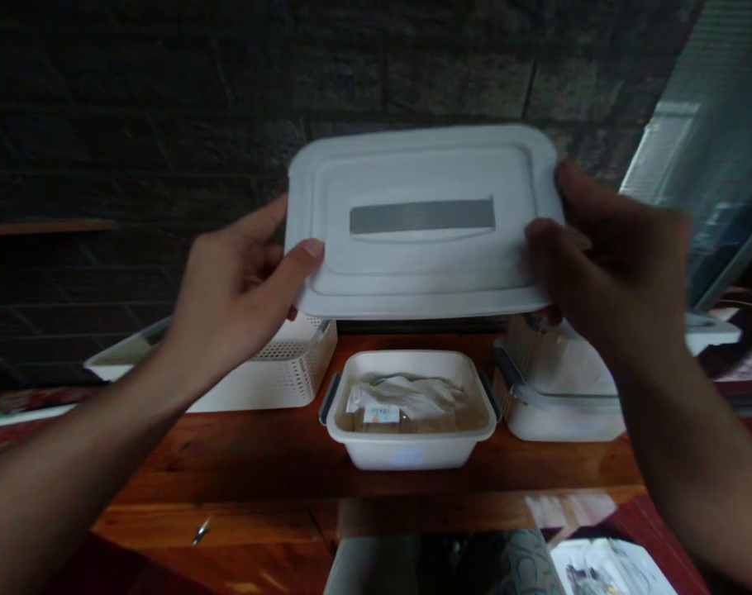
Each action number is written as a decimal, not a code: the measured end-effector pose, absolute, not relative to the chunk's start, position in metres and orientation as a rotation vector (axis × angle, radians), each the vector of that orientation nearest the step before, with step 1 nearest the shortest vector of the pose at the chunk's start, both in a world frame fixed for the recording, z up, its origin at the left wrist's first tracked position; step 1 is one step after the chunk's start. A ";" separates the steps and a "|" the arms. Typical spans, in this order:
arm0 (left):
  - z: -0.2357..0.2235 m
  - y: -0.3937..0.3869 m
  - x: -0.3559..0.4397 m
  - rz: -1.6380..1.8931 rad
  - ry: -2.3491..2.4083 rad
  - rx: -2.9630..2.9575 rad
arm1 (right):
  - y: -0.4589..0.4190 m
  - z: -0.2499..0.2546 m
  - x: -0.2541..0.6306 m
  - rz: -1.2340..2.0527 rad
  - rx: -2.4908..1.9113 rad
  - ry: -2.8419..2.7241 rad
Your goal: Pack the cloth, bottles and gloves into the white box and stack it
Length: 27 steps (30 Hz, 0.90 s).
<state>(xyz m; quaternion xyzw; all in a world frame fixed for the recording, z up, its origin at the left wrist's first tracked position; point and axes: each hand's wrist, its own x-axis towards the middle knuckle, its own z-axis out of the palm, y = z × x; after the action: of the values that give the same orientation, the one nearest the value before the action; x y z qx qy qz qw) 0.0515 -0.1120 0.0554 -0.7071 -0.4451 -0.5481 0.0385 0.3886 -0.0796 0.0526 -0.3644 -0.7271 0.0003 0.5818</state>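
A white rectangular lid [413,268] with a grey strip across its middle is held up, its broad face toward me. My left hand [245,277] grips its left end, thumb on the face and fingers behind. At the opposite end, my right hand [617,256] has hold of it in the same way, slightly blurred. Below the lid, a white storage box [410,453] with grey side latches stands uncovered on the wooden bench. Inside it lies a crumpled pale plastic bag [422,397] with a small label.
White perforated baskets [289,380] stand on the left of the wooden bench [258,463]. A lidded white box [562,417] is on the right, partly behind my right arm. A dark brick wall [165,149] rises behind. Printed papers [605,570] lie low at the right.
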 end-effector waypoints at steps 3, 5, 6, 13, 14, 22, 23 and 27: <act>0.028 -0.108 0.041 -1.337 -1.653 -2.189 | -0.077 0.027 0.386 -0.102 -1.103 -1.749; 0.008 -0.105 0.035 -1.152 -1.771 -2.226 | -0.078 0.010 0.382 -0.146 -1.202 -1.846; -0.001 -0.103 0.033 -1.090 -1.802 -2.251 | -0.078 0.002 0.380 -0.147 -1.240 -1.894; -0.035 -0.102 0.037 -0.929 -1.916 -2.407 | -0.074 -0.038 0.376 -0.078 -1.348 -2.080; -0.037 -0.103 0.038 -0.931 -1.908 -2.443 | -0.074 -0.042 0.376 -0.083 -1.337 -2.092; -0.054 -0.104 0.035 -0.852 -1.902 -2.572 | -0.076 -0.059 0.378 -0.087 -1.387 -2.205; -0.056 -0.104 0.034 -0.843 -1.894 -2.577 | -0.076 -0.060 0.378 -0.079 -1.389 -2.218; -0.062 -0.105 0.032 -0.824 -1.858 -2.566 | -0.076 -0.065 0.378 -0.023 -1.394 -2.263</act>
<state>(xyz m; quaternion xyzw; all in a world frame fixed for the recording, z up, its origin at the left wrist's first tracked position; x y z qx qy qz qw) 0.0322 -0.1046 -0.0619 -0.7822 -0.5664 -0.2511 -0.0656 0.3781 -0.0763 -0.0648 -0.5090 -0.8267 -0.0086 0.2394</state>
